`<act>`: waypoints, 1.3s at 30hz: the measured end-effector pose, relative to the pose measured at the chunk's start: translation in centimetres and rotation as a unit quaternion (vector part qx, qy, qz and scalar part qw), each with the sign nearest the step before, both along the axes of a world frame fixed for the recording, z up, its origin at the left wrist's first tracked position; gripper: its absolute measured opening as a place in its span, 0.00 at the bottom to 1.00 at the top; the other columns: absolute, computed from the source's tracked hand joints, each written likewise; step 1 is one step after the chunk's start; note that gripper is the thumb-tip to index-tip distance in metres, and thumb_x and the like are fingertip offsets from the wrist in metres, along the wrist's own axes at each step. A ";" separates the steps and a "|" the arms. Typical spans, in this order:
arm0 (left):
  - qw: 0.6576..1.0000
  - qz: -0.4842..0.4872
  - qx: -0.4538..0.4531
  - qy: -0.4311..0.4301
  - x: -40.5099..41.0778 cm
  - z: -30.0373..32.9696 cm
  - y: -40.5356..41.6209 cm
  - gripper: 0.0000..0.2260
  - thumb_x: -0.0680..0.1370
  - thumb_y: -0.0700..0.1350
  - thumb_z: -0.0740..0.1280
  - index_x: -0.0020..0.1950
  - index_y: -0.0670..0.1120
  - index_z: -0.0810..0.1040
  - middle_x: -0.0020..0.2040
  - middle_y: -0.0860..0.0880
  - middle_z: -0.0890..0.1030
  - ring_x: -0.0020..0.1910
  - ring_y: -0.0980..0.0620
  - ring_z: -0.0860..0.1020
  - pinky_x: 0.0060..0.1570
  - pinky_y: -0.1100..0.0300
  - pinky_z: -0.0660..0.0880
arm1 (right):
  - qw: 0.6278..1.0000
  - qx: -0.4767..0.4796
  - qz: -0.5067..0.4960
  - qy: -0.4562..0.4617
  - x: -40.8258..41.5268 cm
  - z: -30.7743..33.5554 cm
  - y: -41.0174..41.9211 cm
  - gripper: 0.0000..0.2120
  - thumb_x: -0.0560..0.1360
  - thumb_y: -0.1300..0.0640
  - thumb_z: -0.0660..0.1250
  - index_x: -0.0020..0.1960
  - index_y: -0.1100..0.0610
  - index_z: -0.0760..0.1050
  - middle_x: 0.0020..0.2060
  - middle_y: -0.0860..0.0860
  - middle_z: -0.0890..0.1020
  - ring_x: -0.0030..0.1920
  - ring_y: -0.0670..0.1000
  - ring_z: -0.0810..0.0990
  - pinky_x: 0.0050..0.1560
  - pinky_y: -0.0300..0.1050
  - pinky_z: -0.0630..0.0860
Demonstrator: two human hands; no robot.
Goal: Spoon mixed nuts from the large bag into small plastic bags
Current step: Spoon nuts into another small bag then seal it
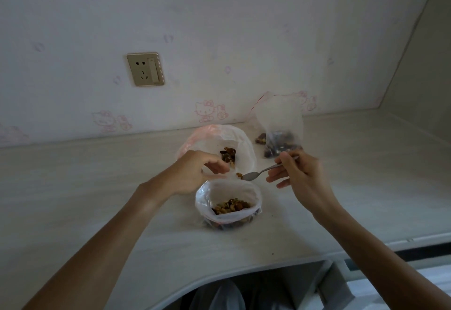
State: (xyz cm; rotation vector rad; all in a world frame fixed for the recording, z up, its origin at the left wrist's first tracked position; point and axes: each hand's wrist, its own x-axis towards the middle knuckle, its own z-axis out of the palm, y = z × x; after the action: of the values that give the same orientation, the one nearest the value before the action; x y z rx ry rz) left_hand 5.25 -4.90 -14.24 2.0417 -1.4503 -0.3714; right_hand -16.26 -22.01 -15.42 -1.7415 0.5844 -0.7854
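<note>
Head view: the right hand [299, 175] pinched the spoon [258, 172] by its handle, fingers curled round it. The left hand [197, 171], fingers loosely curled, seemed to hold the large bag [241, 143] by its near rim; the grip itself was not clear. The spoon lay nearly level, its long axis running from the right hand toward the large bag, bowl leading, just past the open small bag [228, 198] on the counter [97, 187]. A few nuts [239, 175] clung at the bowl's tip; a slight tilt would likely drop them on the counter.
</note>
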 end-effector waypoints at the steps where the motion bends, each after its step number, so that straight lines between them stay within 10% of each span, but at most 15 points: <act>1: 1.000 -0.009 0.023 -0.017 0.3 -0.3 0.0 0.17 0.79 0.41 0.72 0.52 0.66 0.83 0.52 0.64 0.85 0.55 0.69 0.79 0.50 0.73 0.73 | 1.000 0.007 0.000 -0.003 0.2 -0.1 0.0 0.12 0.86 0.56 0.60 0.49 0.59 0.79 0.38 0.55 0.87 0.39 0.55 0.88 0.42 0.58 0.84; 5: 0.997 -0.015 0.057 -0.059 1.0 -1.7 -0.5 0.19 0.80 0.44 0.69 0.51 0.72 0.82 0.53 0.74 0.80 0.55 0.75 0.75 0.61 0.63 0.74 | 0.999 0.032 0.005 -0.010 1.0 -0.7 -0.1 0.13 0.86 0.55 0.60 0.51 0.61 0.79 0.39 0.54 0.87 0.40 0.54 0.88 0.41 0.55 0.85; 11: 0.986 -0.047 0.027 -0.159 0.7 -2.1 -0.3 0.17 0.79 0.53 0.70 0.52 0.80 0.76 0.53 0.80 0.76 0.58 0.78 0.71 0.52 0.72 0.70 | 0.997 0.080 0.015 -0.005 2.6 -1.0 -0.1 0.11 0.85 0.55 0.60 0.51 0.60 0.78 0.40 0.54 0.87 0.41 0.54 0.88 0.38 0.50 0.84; 23: 0.957 0.070 -0.228 -0.163 0.0 0.4 1.0 0.07 0.78 0.46 0.74 0.55 0.53 0.85 0.50 0.61 0.84 0.50 0.61 0.82 0.51 0.59 0.80 | 0.988 0.156 0.022 0.008 4.4 -1.1 1.3 0.13 0.85 0.55 0.62 0.53 0.63 0.81 0.43 0.56 0.88 0.43 0.53 0.89 0.39 0.46 0.85; 27: 0.914 0.197 -0.234 -0.266 0.7 0.7 0.4 0.21 0.74 0.48 0.78 0.65 0.48 0.78 0.61 0.52 0.78 0.60 0.51 0.77 0.59 0.49 0.77 | 0.984 0.178 0.025 0.005 5.1 -1.0 1.6 0.13 0.85 0.56 0.63 0.53 0.64 0.81 0.43 0.56 0.88 0.42 0.52 0.89 0.34 0.40 0.82; 31: 0.956 0.249 -0.099 -0.118 1.6 0.6 -0.4 0.32 0.75 0.57 0.75 0.75 0.49 0.69 0.71 0.49 0.73 0.67 0.48 0.75 0.63 0.46 0.75 | 0.977 0.211 0.018 -0.007 5.8 -1.0 1.7 0.13 0.84 0.56 0.64 0.53 0.65 0.82 0.43 0.57 0.88 0.42 0.53 0.89 0.36 0.40 0.83; 36: 0.961 0.244 -0.092 -0.089 2.2 -0.5 -0.6 0.08 0.83 0.54 0.66 0.56 0.51 0.77 0.47 0.51 0.84 0.41 0.49 0.84 0.48 0.47 0.80 | 0.981 0.191 -0.016 -0.027 6.7 -1.4 1.5 0.12 0.84 0.57 0.65 0.51 0.64 0.83 0.42 0.57 0.88 0.42 0.52 0.89 0.38 0.42 0.83; 39: 0.965 0.239 -0.082 -0.074 2.3 -0.9 -0.9 0.10 0.83 0.52 0.65 0.48 0.46 0.76 0.39 0.47 0.82 0.38 0.45 0.82 0.42 0.49 0.77 | 0.985 0.166 -0.036 -0.040 7.4 -1.6 1.3 0.10 0.83 0.58 0.66 0.50 0.63 0.83 0.41 0.57 0.88 0.42 0.52 0.89 0.41 0.42 0.85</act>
State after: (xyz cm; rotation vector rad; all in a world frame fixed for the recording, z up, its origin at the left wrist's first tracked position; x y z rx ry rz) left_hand 7.54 -5.78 -15.18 2.2273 -0.9784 0.1000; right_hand -8.88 -20.72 -17.02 -1.3846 0.6839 -0.7571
